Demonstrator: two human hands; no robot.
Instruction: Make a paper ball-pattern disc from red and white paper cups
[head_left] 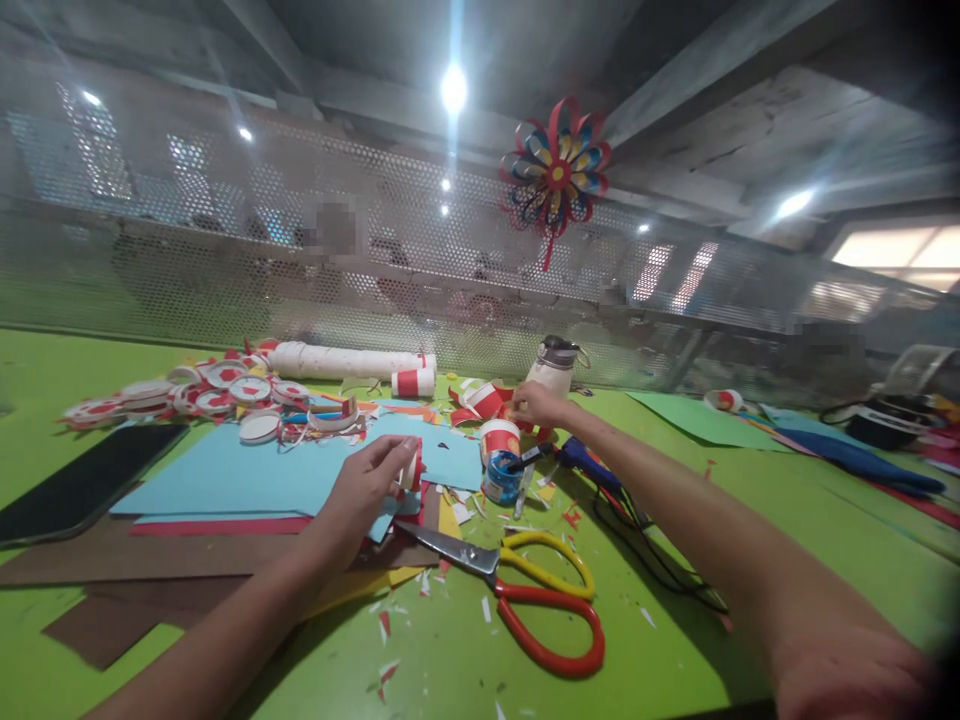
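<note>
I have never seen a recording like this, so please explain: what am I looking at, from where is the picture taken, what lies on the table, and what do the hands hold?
This is one picture from a camera worn on a person's head, looking forward and down. No machine is here, only two bare arms. The left hand pinches a small red and white paper piece above blue paper sheets. The right hand reaches farther, touching red and white paper scraps. On the green table lie scissors with yellow and red handles, a phone, a stack of paper cups lying on its side, and cut cup rims.
</note>
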